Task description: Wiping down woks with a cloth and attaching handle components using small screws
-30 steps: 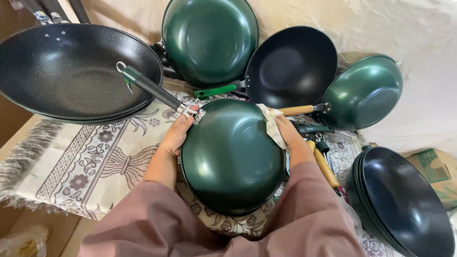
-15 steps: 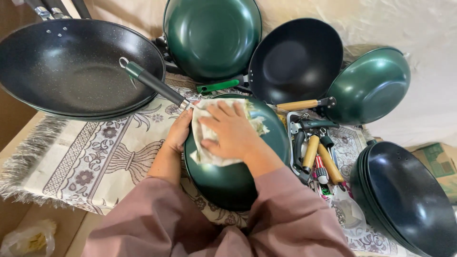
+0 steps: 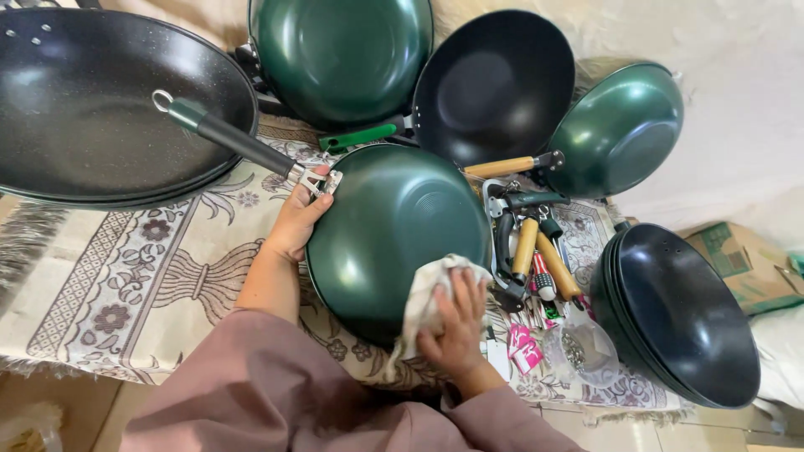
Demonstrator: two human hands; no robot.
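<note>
A dark green wok lies bottom-up on a patterned cloth in front of me. Its long dark handle with a green end sticks out to the upper left. My left hand grips the wok's rim beside the handle's metal bracket. My right hand presses a whitish rag against the wok's lower right side.
A large black wok sits at the far left. Behind stand a green wok, a black wok and a smaller green wok. Stacked black woks lie at the right, loose wooden handles beside them, a cardboard box beyond.
My right hand has slid the rag from the top of the wok down to its lower right side. My left hand has stayed at the rim by the handle.
</note>
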